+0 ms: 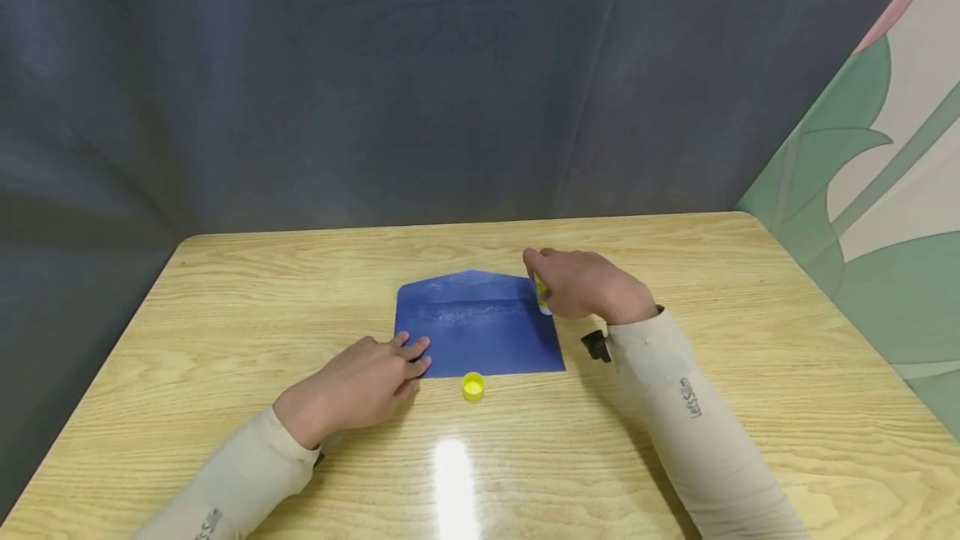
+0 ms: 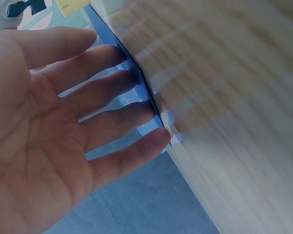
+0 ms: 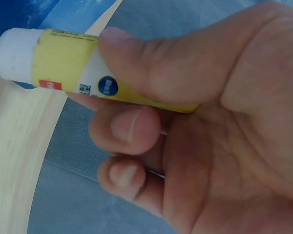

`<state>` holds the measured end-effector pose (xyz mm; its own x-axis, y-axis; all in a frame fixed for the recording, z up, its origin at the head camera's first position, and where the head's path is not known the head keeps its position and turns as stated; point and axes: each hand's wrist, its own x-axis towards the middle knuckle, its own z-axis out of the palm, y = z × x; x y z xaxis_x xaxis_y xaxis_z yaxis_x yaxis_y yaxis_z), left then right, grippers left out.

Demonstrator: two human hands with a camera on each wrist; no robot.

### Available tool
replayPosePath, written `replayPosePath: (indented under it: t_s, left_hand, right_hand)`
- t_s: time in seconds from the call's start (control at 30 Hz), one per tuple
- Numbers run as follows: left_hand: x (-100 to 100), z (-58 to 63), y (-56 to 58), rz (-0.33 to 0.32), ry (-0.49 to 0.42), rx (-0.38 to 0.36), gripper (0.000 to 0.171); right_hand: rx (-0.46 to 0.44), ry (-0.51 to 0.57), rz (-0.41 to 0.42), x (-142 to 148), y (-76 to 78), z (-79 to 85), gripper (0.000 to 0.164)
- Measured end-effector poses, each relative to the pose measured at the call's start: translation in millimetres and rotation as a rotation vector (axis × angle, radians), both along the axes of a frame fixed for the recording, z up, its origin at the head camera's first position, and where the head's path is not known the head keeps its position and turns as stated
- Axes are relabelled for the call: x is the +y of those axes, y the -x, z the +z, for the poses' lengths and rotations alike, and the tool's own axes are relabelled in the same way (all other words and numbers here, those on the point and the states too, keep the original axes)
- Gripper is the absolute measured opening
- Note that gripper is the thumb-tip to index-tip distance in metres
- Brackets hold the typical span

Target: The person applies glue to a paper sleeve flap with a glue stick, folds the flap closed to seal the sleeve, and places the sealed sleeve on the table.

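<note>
Fingers of the right hand (image 1: 581, 283) are curled round a yellow glue stick (image 3: 63, 61), its white end held at the right edge of a blue envelope (image 1: 487, 348), pressed at its near left corner by spread fingers of the left hand (image 1: 367, 383). Glue is apparently being applied; an even stroke seems called for. Beyond both hands' fingertips, room is offered by tabletop (image 1: 300, 282); nearer, right of the left fingers, a yellow cap (image 1: 473, 395) is seen.

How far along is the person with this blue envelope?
Done: the yellow cap is off, lying on the table, and whitish smears mark the envelope.

In hand: the right hand holds a glue stick at the envelope's right side, while the left hand touches its lower left corner.

Left, probably: folding down the flap, which lies open, and recapping the stick.
</note>
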<state>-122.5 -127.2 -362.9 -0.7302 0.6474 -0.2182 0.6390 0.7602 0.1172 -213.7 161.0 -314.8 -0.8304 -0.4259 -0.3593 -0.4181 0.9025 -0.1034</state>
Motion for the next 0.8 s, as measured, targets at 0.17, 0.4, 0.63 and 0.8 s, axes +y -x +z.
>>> replayPosePath:
  t_s: [0.17, 0.4, 0.63, 0.8]
  left_hand:
    - [0, 0.0, 0.1, 0.006, -0.002, -0.006, 0.038]
    - [-1, 0.4, -0.2, 0.005, 0.000, -0.004, 0.038]
    - [-2, -0.2, -0.1, 0.009, -0.004, -0.009, 0.038]
    - [-1, -0.6, 2.1, -0.011, -0.007, 0.008, 0.037]
  right_hand:
    - [0.010, -0.004, 0.000, 1, -0.7, 3.2, 0.017]
    - [0.094, 0.082, -0.011, 1, -3.6, 9.7, 0.025]
    - [0.164, 0.272, 0.085, -17, -5.7, 4.3, 0.030]
    - [0.187, 0.390, 0.120, -31, -8.1, -1.9, 0.032]
